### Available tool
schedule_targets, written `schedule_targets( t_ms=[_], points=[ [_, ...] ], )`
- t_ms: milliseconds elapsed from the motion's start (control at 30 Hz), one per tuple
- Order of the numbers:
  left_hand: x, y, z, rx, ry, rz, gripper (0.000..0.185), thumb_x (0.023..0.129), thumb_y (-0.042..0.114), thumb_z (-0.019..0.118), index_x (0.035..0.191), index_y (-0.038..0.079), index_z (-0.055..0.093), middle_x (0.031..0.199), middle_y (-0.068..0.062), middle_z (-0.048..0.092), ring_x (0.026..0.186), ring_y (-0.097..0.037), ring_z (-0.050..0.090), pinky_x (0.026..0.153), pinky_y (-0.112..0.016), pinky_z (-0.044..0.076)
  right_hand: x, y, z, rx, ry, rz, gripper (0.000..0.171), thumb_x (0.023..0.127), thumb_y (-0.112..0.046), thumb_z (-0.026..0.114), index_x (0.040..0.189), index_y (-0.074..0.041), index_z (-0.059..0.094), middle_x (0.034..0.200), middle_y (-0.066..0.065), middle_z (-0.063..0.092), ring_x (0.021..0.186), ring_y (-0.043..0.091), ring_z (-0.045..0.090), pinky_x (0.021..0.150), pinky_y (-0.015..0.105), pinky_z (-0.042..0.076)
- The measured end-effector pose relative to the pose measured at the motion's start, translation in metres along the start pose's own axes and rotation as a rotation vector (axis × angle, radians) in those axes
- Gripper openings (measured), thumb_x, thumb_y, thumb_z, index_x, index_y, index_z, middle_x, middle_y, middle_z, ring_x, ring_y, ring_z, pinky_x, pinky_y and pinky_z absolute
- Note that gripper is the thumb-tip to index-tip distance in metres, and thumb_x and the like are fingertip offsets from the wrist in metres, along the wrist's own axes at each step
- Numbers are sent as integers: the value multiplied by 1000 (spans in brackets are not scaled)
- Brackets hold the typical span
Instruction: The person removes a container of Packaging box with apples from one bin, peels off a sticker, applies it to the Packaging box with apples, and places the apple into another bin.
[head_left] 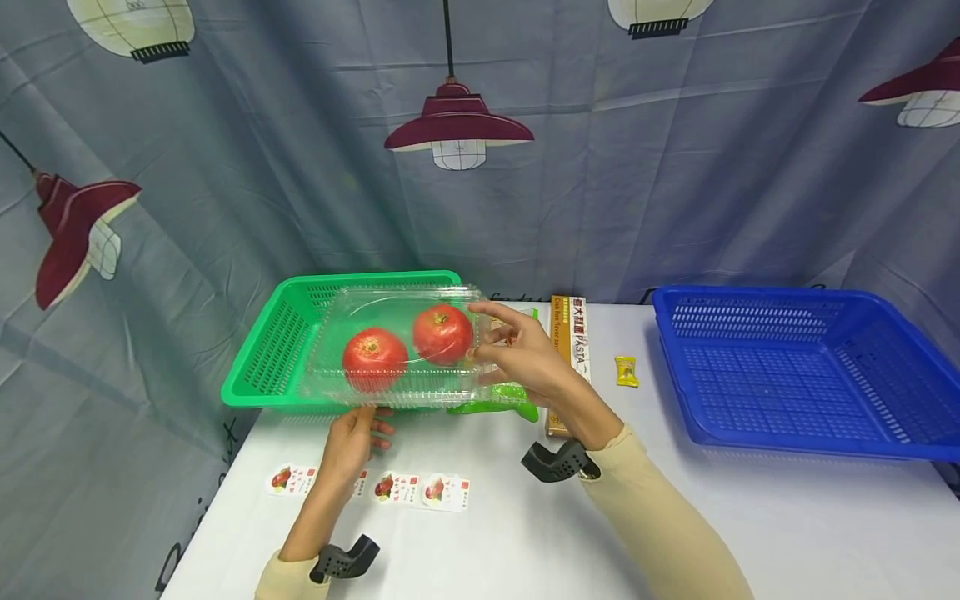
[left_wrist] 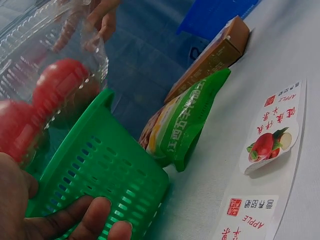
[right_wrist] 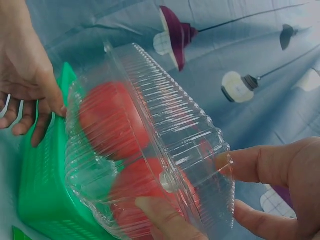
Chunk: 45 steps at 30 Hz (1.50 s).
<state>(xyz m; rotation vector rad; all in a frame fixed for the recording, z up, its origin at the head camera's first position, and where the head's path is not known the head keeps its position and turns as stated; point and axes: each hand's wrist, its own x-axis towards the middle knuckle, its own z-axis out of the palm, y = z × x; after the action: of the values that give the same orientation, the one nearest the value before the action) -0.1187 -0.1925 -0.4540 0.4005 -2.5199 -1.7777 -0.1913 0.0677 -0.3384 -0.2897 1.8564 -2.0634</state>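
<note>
A clear plastic clamshell box (head_left: 401,346) holding two red apples (head_left: 408,346) is held up just above the green basket (head_left: 279,350) at the left of the white worktop (head_left: 675,517). The right hand (head_left: 517,354) pinches the box's right end, thumb under and fingers over its lid. The left hand (head_left: 354,442) grips the box's near edge from below, its fingers curled against the basket's front wall. Just right of the basket lie a green snack bag (head_left: 502,400) and a pasta box (head_left: 567,350); a small yellow candy (head_left: 626,371) and a blue basket (head_left: 802,371) lie further right. Apple stickers (head_left: 420,490) lie near the left hand.
</note>
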Motion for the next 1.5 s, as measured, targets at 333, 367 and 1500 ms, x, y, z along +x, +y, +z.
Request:
schedule_targets(
  t_ms=[333,367,1500],
  points=[
    [-3,1,-2,1,13,-21,45,108,27,35,108,-10,59,87,-14,68,71,-23,64,58,-33,41,-14,-1,-11,6,1,9,63,84,14,60,139,-15,54,112,22,38,90,28,52,72,48,57],
    [-3,0,-2,3,12,-22,45,108,28,34,108,-10,59,88,-14,68,71,-23,64,58,-33,41,-15,-2,-12,0,3,9,63,84,14,60,140,-14,53,113,22,38,90,28,52,72,48,57],
    [-2,0,0,12,-3,6,66,105,51,31,111,-7,63,93,-14,64,77,-26,61,63,-34,48,-113,24,-74,-122,83,-44,63,84,6,66,143,-10,48,117,25,44,81,25,67,69,42,58]
  ],
)
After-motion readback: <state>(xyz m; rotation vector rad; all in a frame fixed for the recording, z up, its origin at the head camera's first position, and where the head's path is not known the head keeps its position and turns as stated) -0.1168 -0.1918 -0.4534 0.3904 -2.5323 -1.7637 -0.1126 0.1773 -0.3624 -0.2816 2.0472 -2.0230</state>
